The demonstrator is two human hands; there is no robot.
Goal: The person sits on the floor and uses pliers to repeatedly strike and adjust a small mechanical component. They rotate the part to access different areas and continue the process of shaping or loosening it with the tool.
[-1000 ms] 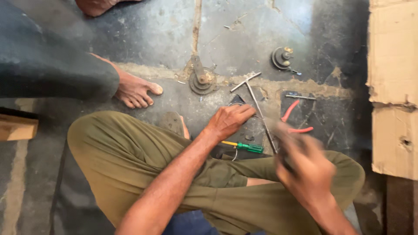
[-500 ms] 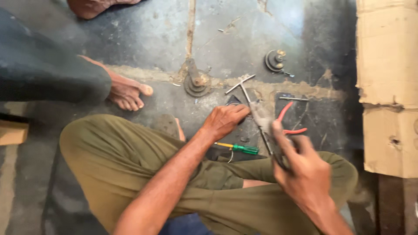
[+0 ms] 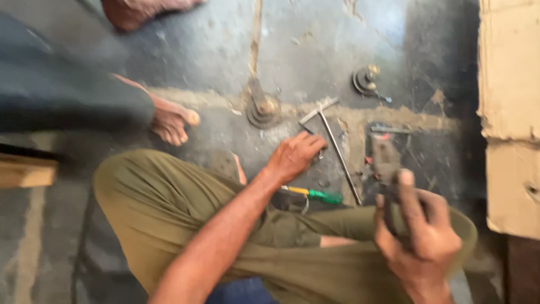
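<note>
The right hand (image 3: pixel 423 233) grips a dark, blurred tool (image 3: pixel 386 163) upright above the knee. Further out, the left hand (image 3: pixel 293 155), fingers curled, presses the floor beside a T-shaped rod (image 3: pixel 337 149); whether it holds anything is unclear. A screwdriver (image 3: pixel 315 194) lies between them. Bare floor (image 3: pixel 208 50) opens beyond, with cardboard (image 3: pixel 509 112) edging the right.

Olive-green trousers (image 3: pixel 169 214) spread across a dark grey concrete floor (image 3: pixel 197 50) crossed by a sandy, pale-brown seam. A screwdriver (image 3: pixel 315 194) with a yellow-and-green handle lies beside a dull grey metal rod (image 3: pixel 337 152); tan cardboard (image 3: pixel 509 112) stands at the edge. The right hand (image 3: pixel 422 236) holds a dark, rust-brown tool (image 3: pixel 385 160).
</note>
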